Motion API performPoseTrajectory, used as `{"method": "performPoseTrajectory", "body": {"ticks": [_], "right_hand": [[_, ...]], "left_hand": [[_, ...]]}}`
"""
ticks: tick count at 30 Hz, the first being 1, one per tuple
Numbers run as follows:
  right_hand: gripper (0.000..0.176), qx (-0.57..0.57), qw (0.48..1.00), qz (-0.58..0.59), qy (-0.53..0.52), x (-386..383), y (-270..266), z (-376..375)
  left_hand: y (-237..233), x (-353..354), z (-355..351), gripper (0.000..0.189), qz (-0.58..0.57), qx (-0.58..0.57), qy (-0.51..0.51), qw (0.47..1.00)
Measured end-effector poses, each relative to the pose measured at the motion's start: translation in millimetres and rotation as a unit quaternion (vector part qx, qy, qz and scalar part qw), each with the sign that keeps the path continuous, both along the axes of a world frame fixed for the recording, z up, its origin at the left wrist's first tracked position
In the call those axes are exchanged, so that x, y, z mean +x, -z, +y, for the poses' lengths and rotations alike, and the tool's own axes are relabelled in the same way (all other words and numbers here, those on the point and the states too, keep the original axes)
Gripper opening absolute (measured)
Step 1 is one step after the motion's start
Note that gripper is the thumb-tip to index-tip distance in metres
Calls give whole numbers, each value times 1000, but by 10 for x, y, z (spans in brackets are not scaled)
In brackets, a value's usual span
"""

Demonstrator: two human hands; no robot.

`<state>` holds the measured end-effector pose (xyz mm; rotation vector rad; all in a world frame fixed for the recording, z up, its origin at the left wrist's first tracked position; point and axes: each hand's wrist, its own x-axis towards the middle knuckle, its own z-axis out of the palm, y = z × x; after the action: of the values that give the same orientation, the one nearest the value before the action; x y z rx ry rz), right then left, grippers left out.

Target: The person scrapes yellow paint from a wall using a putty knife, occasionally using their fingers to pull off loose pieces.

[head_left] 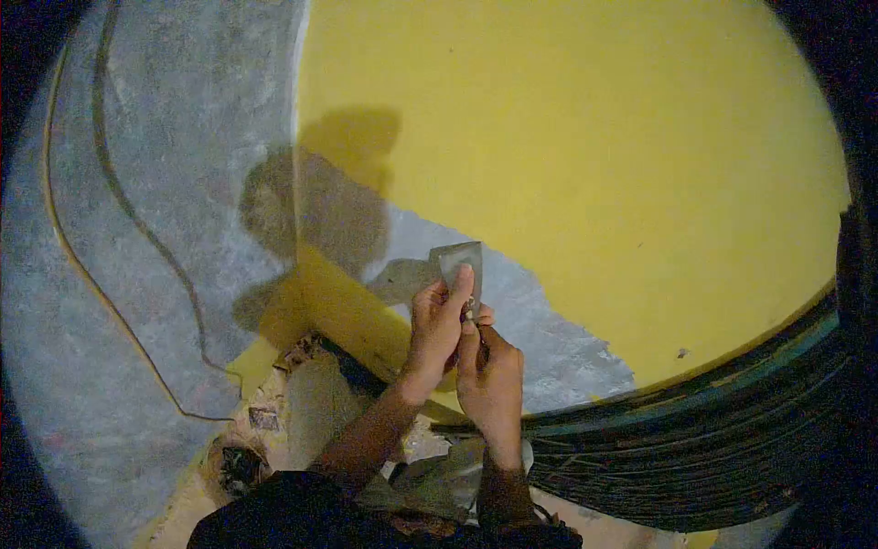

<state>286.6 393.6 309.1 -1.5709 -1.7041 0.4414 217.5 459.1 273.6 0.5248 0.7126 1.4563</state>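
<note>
My left hand (pixel 433 334) is closed round a putty knife (pixel 465 255), its thumb lying along the flat of the grey metal blade. The blade points upward, in front of a bare grey patch (pixel 572 343) on the yellow wall. Just to the right and lower, my right hand (pixel 491 371) has its fingers closed at the knife's lower end, touching the left hand. A small pale spot shows between the two hands; most of the handle is hidden by fingers.
A large coil of black cable (pixel 695 457) fills the lower right. On the left, a yellowish cable (pixel 96 284) hangs along the grey wall (pixel 201 82). The yellow surface (pixel 594 137) covers the upper right. A dark round object (pixel 240 467) lies at lower left, beside crumpled sheeting (pixel 320 403).
</note>
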Motion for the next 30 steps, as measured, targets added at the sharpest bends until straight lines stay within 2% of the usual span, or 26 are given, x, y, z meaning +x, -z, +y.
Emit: {"method": "performPoseTrajectory", "body": {"ticks": [3,6,9,11,12,13,15,16,18,19,21,25,28,30], "right_hand": [[30,38,999,-15,8,-54,95,24],[29,61,997,-51,6,-106,62,199],[29,81,995,-47,-45,-180,28,444],[31,57,998,-32,-26,-274,2,354],[33,-2,1000,-1,-27,-332,-75,292],[33,0,1000,-5,-31,-354,2,279],[35,79,996,25,-29,-447,122,241],[35,73,997,22,-27,-475,150,217],[35,27,996,66,46,-537,109,99],[35,17,997,61,48,-542,148,75],[33,12,997,53,59,-535,225,49],[33,50,997,0,61,-483,297,138],[33,24,998,-11,63,-528,257,138],[33,45,996,-19,68,-551,285,161]], "left_hand": [[-25,-61,8,41,60,-51,-5,997],[-49,-150,55,46,55,-4,-13,998],[-80,-292,184,50,37,45,-80,995],[-78,-396,168,52,42,23,-45,998],[-23,-418,203,52,49,0,-22,999],[52,-413,239,52,45,3,-26,999],[128,-464,258,52,-69,4,17,997],[185,-492,275,52,-72,-2,18,997],[215,-523,248,51,-13,32,66,997],[235,-523,225,51,-19,23,67,997],[260,-502,207,50,57,59,93,992],[416,-368,310,50,-43,50,69,995],[408,-400,305,48,-10,33,71,997],[404,-388,304,47,-40,25,66,997]]}}
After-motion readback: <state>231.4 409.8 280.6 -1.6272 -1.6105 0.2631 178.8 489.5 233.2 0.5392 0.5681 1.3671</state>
